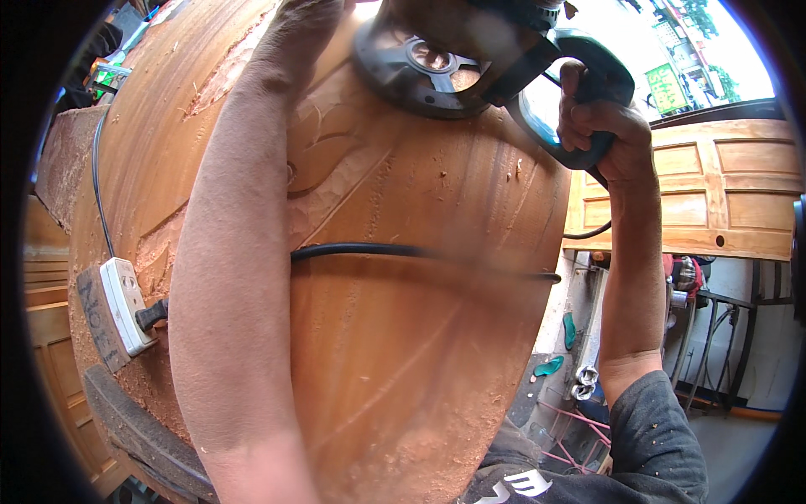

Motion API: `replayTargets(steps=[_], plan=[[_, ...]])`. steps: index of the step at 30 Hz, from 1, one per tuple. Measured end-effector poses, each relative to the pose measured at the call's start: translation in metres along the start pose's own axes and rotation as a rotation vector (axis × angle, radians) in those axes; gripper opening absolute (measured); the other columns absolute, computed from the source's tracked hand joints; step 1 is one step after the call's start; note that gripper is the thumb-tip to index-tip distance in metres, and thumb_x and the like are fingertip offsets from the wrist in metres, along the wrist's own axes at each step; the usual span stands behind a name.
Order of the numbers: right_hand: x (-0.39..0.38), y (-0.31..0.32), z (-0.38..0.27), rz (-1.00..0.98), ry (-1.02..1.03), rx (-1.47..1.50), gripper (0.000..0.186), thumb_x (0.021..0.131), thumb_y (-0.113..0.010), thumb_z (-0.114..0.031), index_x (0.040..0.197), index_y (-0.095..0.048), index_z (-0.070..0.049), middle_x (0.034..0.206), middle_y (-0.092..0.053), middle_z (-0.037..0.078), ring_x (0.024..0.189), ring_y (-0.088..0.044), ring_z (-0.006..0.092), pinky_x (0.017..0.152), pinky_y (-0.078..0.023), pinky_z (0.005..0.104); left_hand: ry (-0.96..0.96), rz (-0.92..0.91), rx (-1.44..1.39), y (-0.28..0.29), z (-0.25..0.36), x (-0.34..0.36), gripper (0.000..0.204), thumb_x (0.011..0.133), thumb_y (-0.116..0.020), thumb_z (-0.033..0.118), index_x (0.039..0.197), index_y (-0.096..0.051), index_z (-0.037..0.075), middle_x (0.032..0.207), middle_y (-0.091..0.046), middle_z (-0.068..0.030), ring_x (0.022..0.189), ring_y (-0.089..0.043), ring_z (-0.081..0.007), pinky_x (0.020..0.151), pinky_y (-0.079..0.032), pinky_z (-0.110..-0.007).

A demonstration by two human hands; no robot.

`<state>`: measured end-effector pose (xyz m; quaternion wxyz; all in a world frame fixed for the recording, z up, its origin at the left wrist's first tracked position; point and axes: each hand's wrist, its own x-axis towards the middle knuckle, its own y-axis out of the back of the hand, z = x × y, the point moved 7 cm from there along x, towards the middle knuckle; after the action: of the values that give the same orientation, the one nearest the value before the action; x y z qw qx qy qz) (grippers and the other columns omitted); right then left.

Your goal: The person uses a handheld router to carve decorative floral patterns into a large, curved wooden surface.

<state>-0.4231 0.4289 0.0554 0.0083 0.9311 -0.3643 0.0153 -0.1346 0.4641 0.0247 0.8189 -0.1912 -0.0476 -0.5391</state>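
A large carved wooden panel (pixel 403 336), reddish-brown and dusted with sawdust, fills the view. On its upper part rests a power sander (pixel 470 59) with a black round guard and a teal rear handle. My right hand (pixel 598 126) is closed around the teal handle. My left hand (pixel 311 17) reaches up along the panel to the tool's front, its fingers mostly cut off by the frame's top edge. The tool's black cord (pixel 420 252) trails across the wood behind my left forearm.
A white socket block (pixel 126 307) with a black plug lies on the panel's left edge. A panelled wooden door (pixel 722 193) stands at right. Below it are metal railings (pixel 714 344) and a floor with scattered items.
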Motion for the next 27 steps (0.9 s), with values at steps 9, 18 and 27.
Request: replayTargets(steps=[9, 18, 27], plan=[[-0.0013, -0.0003, 0.0004, 0.03, -0.018, -0.02, 0.027, 0.081, -0.064, -0.004, 0.108, -0.063, 0.002, 0.068, -0.052, 0.003, 0.053, -0.047, 0.0111, 0.055, -0.042, 0.0253, 0.0, -0.005, 0.001, 0.0006, 0.0002, -0.0002, 0.053, 0.108, -0.049, 0.048, 0.144, -0.054, 0.01, 0.136, -0.06, -0.0072, 0.112, -0.063, -0.022, 0.097, -0.049, -0.04], [-0.0016, 0.0021, 0.0003, 0.124, -0.042, -0.068, 0.034, 0.077, -0.069, -0.011, 0.106, -0.057, 0.004, 0.065, -0.048, 0.003, 0.051, -0.048, 0.0119, 0.052, -0.044, 0.0262, 0.0, -0.013, 0.003, 0.0016, 0.0008, 0.0009, 0.053, 0.108, -0.049, 0.049, 0.145, -0.054, 0.01, 0.136, -0.06, -0.0073, 0.112, -0.062, -0.022, 0.097, -0.049, -0.04], [-0.0024, 0.003, 0.0001, 0.062, -0.04, -0.033, 0.028, 0.08, -0.063, -0.006, 0.107, -0.062, 0.001, 0.069, -0.051, 0.002, 0.054, -0.048, 0.0115, 0.056, -0.041, 0.0258, -0.002, -0.026, 0.001, -0.0004, 0.0027, 0.0034, 0.054, 0.108, -0.05, 0.049, 0.145, -0.054, 0.01, 0.137, -0.06, -0.0074, 0.113, -0.062, -0.0219, 0.098, -0.049, -0.04]])
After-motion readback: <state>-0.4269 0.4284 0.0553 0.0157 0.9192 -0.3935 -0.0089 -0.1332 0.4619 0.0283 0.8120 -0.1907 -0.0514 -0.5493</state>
